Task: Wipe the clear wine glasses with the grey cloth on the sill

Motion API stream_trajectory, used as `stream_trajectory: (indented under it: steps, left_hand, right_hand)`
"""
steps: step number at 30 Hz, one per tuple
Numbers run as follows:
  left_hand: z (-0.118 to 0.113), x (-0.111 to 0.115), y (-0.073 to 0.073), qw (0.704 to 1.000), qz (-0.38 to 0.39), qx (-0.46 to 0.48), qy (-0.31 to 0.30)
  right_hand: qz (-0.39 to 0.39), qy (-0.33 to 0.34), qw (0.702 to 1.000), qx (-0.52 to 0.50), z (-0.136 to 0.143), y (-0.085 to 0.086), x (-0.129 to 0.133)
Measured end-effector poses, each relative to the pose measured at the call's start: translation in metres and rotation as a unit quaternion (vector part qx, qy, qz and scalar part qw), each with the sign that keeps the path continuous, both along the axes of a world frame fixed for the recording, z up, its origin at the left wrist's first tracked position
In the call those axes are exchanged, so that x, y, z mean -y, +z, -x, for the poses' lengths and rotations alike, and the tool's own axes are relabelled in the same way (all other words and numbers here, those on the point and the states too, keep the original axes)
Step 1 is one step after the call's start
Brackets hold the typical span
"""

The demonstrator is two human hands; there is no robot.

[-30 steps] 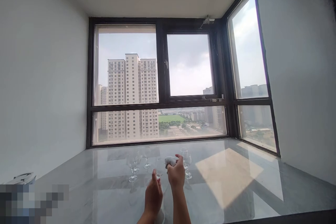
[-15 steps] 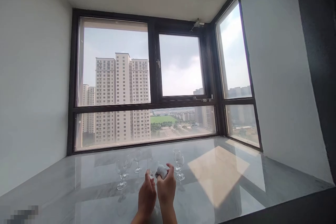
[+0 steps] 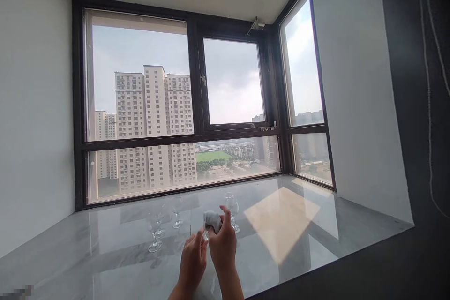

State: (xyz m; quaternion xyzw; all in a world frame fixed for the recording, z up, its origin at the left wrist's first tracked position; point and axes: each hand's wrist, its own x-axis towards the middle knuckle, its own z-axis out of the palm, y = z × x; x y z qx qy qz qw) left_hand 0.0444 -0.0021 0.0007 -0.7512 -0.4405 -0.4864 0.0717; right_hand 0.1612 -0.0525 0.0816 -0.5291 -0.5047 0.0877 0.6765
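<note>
1. The right hand (image 3: 222,242) is gripping a bunched, grey-white soft cloth (image 3: 212,220), thumb and fingers bending around it, above the glossy grey stone sill (image 3: 123,272).
2. The left hand (image 3: 192,258) is working close beside it, fingertips pinching a small clear glass piece (image 3: 206,234); cloth and fingers are hiding most of its shape.
3. Three clear stemmed glasses (image 3: 154,246) are standing upright left of the hands.
4. More clear glassware (image 3: 231,202) is standing just beyond the right hand, partly covered.
</note>
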Motion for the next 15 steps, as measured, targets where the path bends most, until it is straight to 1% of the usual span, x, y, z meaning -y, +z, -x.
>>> stream_trajectory:
  steps: [4, 6, 8, 10, 13, 15]
  left_hand:
    - [-0.001, 0.002, 0.003, 1.000, 0.026, 0.001, -0.016]
    - [-0.001, 0.000, 0.002, 0.999, 0.043, 0.018, -0.024]
    - [-0.002, -0.003, 0.001, 0.996, 0.070, 0.037, -0.037]
    - [-0.007, -0.007, -0.001, 0.990, 0.112, 0.044, -0.067]
    - [-0.021, -0.009, -0.001, 0.975, 0.170, 0.043, -0.134]
    - [-0.039, -0.008, 0.002, 0.968, 0.191, 0.059, -0.153]
  right_hand:
    - [0.000, -0.026, 0.997, -0.072, -0.016, -0.004, -0.004]
    - [0.006, -0.048, 0.992, -0.115, -0.023, -0.003, -0.003]
    - [0.013, -0.081, 0.985, -0.151, -0.028, -0.003, 0.000]
    - [0.016, -0.109, 0.979, -0.170, -0.032, -0.004, 0.002]
    - [0.005, -0.132, 0.976, -0.173, -0.033, -0.009, 0.003]
    - [-0.014, -0.144, 0.975, -0.167, -0.030, -0.014, 0.001]
